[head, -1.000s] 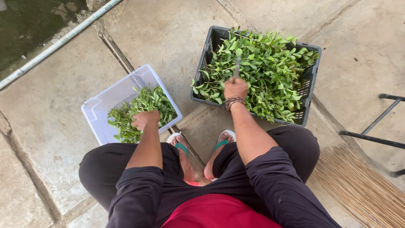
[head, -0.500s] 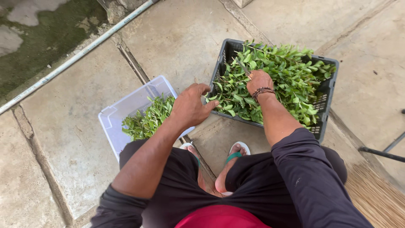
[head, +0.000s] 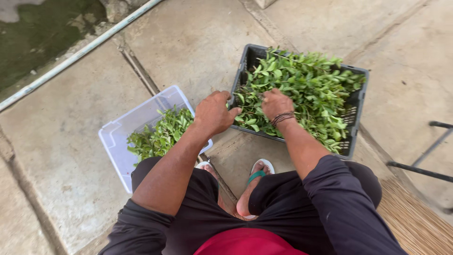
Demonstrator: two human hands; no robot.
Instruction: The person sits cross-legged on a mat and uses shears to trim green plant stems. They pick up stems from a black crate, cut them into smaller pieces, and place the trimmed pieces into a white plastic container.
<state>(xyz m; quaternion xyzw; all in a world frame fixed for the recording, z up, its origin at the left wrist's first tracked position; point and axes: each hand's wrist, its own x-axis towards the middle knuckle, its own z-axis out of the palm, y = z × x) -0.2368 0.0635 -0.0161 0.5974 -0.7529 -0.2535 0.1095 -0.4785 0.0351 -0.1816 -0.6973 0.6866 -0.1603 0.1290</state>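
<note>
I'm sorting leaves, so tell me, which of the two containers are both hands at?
The dark grey crate, heaped with leafy sprigs. Both hands are at its near-left edge; the pale tub lies apart.

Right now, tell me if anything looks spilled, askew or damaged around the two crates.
Nothing stands out. The leafy sprigs stay inside the dark crate and the clear tub; none lie on the paving. Both hands, left and right, are in the dark crate's greens.

Soft even daylight, no hard shadows, no glare, sharp focus throughout, slight wide-angle stretch at edges, no motion blur
</note>
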